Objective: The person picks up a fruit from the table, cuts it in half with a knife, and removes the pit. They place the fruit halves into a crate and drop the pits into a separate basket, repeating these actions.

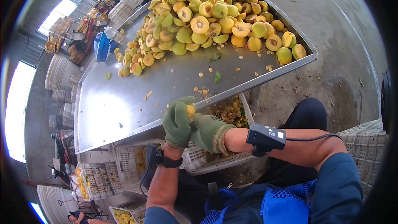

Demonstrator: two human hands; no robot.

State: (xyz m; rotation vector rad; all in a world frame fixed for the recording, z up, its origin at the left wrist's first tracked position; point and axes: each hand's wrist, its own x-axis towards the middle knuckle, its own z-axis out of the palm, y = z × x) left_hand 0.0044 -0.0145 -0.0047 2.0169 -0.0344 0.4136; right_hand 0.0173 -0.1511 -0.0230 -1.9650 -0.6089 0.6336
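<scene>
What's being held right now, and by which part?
A small round yellow fruit, enclosed between the green-gloved left hand and right hand; only its top shows, so the exact grip point cannot be told.

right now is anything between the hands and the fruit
Nothing visible does. The left hand is closed around the fruit, and the right hand presses against it from the side, at the edge of the table. The pile lies farther up the table, apart from both hands.
</scene>
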